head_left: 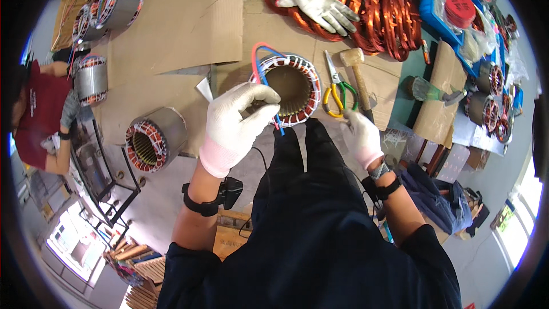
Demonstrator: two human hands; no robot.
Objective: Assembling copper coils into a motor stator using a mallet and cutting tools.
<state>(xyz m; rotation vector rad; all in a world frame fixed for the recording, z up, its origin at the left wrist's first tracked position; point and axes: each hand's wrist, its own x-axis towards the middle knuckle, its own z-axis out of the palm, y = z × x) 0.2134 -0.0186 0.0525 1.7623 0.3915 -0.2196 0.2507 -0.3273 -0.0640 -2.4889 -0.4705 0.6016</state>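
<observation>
My left hand point(239, 120), in a white glove with a pink cuff, pinches a bundle of red and blue wires point(257, 64). They arch up from a motor stator point(314, 88), which stands with its round bore facing me and white lacing around its copper windings. My right hand point(361, 137), gloved too, has its fingers curled beside the tools; whether anything is between them is hidden. Just beyond its fingertips lie scissors point(333, 83) with a yellow and a green handle. A wooden mallet point(352, 57) rests to their right.
Copper wire coils point(394, 20) lie at the back under a white glove point(320, 3). Another stator point(157, 137) sits on its side to the left. A brush point(429, 88) and blue crates point(437, 8) are at right. At far left works another person point(43, 109).
</observation>
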